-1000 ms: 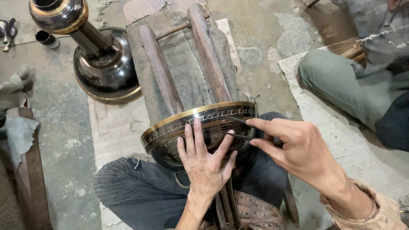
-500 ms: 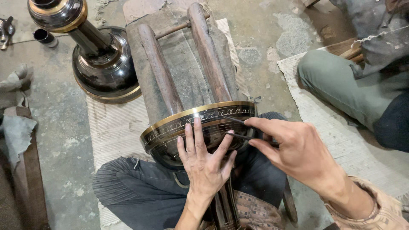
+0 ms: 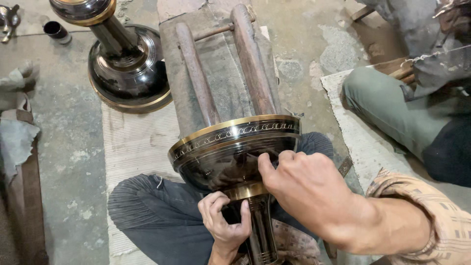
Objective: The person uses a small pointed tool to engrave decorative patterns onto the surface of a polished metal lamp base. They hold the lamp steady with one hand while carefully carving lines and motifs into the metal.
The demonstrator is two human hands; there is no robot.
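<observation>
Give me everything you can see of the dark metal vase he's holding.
The vase is glossy black metal with brass-coloured bands: a wide bowl, an engraved scroll border under its gold rim, a brass collar, then a narrow stem. It lies tilted across the person's lap, against a wooden rest. The left hand grips the neck; the right hand presses the bowl.

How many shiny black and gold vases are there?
2. One vase lies on the person's lap, held by the left hand and right hand. Another vase stands on the floor at upper left.
</observation>
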